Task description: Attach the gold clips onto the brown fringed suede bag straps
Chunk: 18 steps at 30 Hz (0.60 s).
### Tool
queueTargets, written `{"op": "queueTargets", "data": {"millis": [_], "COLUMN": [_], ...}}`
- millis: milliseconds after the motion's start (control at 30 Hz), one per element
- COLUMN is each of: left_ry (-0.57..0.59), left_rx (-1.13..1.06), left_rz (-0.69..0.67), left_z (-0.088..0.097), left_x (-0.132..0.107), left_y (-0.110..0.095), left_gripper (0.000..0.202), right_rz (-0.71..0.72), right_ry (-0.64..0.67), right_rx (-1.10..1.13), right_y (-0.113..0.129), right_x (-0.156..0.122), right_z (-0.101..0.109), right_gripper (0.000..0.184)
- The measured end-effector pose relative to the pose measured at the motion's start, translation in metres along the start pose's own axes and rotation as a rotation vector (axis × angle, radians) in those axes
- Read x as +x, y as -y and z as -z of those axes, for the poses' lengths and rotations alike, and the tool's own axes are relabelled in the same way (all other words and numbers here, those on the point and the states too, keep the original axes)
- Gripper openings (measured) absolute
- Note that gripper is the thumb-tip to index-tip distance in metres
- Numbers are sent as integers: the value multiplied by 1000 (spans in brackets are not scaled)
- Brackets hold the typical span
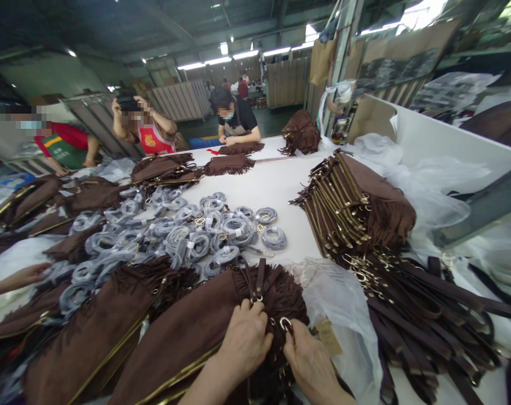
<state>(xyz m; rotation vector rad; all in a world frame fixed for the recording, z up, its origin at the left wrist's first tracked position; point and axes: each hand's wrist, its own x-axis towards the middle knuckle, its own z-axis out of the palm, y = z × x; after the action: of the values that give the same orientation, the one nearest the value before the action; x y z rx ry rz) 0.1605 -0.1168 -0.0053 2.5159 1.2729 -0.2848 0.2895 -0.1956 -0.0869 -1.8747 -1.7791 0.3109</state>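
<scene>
A brown suede fringed bag [196,332] with a gold zip lies in front of me on the white table [281,191]. My left hand [245,340] is closed on the bag's fringed top edge, right by a dark brown strap [259,278] that runs away from me. My right hand [308,360] pinches a small metal ring clasp [285,323] at the same corner. Both hands almost touch each other.
Several coiled grey-wrapped straps [196,236] are heaped mid-table. A stack of brown bags [352,208] and loose dark straps [424,315] lie to the right, with clear plastic bags [344,315]. More bags [90,332] lie left. Another person's hand [27,274] reaches in; three people work at the far end.
</scene>
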Motion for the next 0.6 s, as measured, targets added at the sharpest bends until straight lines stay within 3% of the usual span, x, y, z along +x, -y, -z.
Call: {"op": "queueTargets", "data": {"millis": [267, 600], "left_ry": [0, 57], "left_rx": [-59, -80], "left_rz": [-43, -18], "left_z": [1, 4], "left_x": [3, 12], "left_y": [13, 17], "left_gripper": [14, 17], "right_rz": [63, 98], "right_ry": [-15, 11], "right_rx": [-106, -219], "right_y": [16, 23], "right_x": [22, 27], "right_z": [-1, -12], "right_gripper": [16, 19]}}
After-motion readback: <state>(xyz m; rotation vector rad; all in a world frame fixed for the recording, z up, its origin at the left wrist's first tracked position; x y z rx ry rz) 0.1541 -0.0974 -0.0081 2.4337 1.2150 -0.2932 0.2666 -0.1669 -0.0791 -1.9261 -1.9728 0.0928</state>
